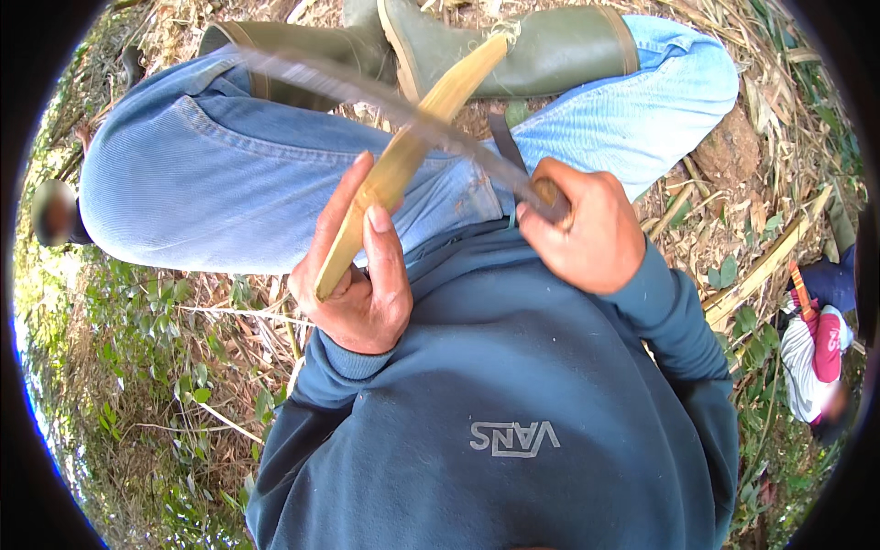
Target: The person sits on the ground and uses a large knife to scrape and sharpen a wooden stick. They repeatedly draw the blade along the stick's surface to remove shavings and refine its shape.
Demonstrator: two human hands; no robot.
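Note:
My left hand (371, 307) grips the lower end of a pale yellow split piece of wood (394, 170), its thumb and fingers pressed on either side. The piece slants up and away to the right, its far end over a boot. In my right hand (596, 234) is the wooden handle (552, 198) of a machete, the fingers wrapped around it. Its long blade (490, 163) crosses over the middle of the wood toward the upper left, smeared by motion near the tip. Whether blade and wood touch, I cannot tell.
My crossed legs in blue jeans (211, 183) and green rubber boots (541, 55) lie just beyond my hands. Dry leaves and stalks (747, 165) cover the ground, with green plants (165, 357) at left. One person (816, 357) is at the far right, another (60, 215) at the left edge.

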